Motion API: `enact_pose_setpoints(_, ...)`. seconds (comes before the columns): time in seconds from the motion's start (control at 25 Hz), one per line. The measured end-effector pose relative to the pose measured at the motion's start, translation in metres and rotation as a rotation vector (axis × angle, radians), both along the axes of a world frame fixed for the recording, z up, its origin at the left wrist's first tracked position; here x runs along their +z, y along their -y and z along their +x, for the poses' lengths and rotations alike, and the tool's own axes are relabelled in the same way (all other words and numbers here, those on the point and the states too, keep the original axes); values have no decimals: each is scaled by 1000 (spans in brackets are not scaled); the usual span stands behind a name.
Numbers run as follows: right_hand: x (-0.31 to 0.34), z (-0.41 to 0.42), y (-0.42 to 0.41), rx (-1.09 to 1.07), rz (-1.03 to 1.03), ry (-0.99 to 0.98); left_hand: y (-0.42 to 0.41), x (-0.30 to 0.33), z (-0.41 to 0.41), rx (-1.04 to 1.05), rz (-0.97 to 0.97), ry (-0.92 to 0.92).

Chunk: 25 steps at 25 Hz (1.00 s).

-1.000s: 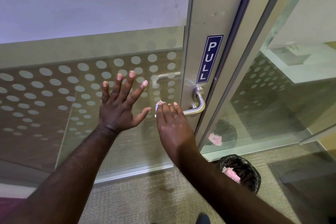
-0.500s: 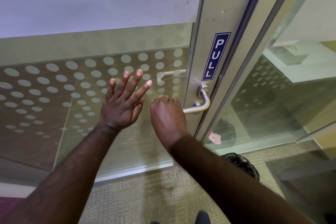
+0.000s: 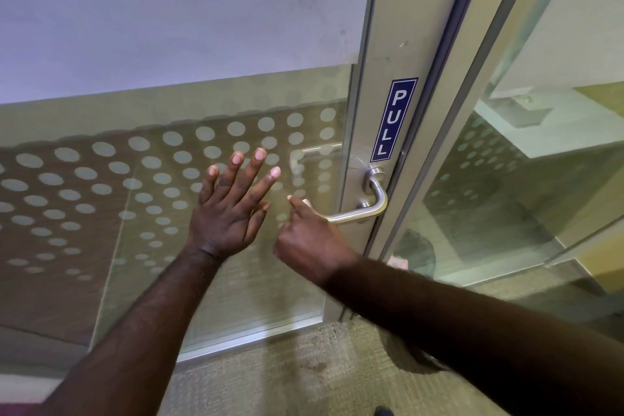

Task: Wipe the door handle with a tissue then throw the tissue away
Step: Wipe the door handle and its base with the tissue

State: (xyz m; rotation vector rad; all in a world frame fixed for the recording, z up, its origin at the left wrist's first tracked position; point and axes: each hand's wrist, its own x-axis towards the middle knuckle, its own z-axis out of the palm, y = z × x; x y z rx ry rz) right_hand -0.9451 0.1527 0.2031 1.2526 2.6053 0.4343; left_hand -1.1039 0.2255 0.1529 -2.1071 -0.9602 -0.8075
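A brushed-metal lever door handle (image 3: 366,211) sticks out from the grey door frame below a blue PULL sign (image 3: 393,120). My right hand (image 3: 312,240) is closed around the handle's free left end. A small pale bit of tissue (image 3: 306,202) shows between its fingers and the metal; the rest of the tissue is hidden in the fist. My left hand (image 3: 229,209) is spread flat with fingers apart against the dotted glass panel (image 3: 101,179), just left of the handle, and holds nothing.
A glass side panel (image 3: 506,199) stands right of the door frame and reflects a dark round bin shape. My right forearm crosses the carpeted floor (image 3: 287,378) and covers most of a dark bin edge (image 3: 417,363) at the door's foot.
My right hand has closed from flat fingers into a fist over the handle's end and slid left along it. The view has shifted, so the bin is now behind my forearm. My left hand stays on the glass.
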Motion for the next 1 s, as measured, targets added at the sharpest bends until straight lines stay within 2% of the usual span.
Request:
enact_pose_setpoints(0.08,-19,2,26,82,-34,-85,-1,-1,1,6,19,0)
enact_pose_setpoints(0.16,-39,12,52,95,-14,-264,-2,-2,1,22,41,-4)
enact_pose_setpoints(0.28,-61,43,58,-210,-312,-617,-4,-4,1,34,56,-7)
enact_pose_setpoints(0.44,-79,76,42,-675,-289,-1374,-3,-5,1,26,62,-2)
enact_pose_setpoints(0.56,-71,92,27,-1073,-468,-2148,-3,-4,1,16,59,4)
enact_pose_setpoints(0.6,-65,99,23,-1108,-505,-2358,-3,-4,1,17,59,3)
enact_pose_setpoints(0.64,-58,104,20,-1105,-508,-2486,-3,-4,1,20,61,0)
enact_pose_setpoints(0.8,-37,112,16,-937,-459,-2776,-3,-5,2,37,75,-6)
enact_pose_setpoints(1.0,-23,100,11,-1030,-280,-2921,-3,-5,3,37,74,3)
